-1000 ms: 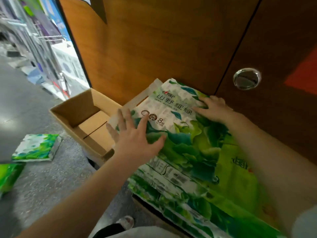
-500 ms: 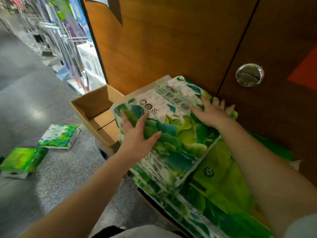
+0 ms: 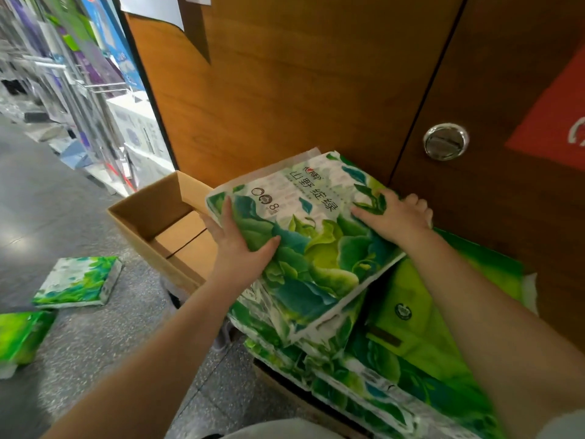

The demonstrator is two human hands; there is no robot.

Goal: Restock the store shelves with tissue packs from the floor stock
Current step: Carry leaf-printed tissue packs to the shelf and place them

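Tissue pack (image 3: pixel 304 236) is tilting atop a stack (image 3: pixel 395 375) beside a wooden door (image 3: pixel 285 90). Left hand (image 3: pixel 240 248) and right hand (image 3: pixel 395 217) are gripping its opposite edges. Open carton (image 3: pixel 152 217) and two packs (image 3: pixel 79 280) are lying on speckled grey floor (image 3: pixel 95 343).

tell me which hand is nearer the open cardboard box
Left. The left hand grips the near-left edge of the top tissue pack, right beside the cardboard box. The right hand holds the pack's far-right corner by the wooden door, with the pack between it and the box.
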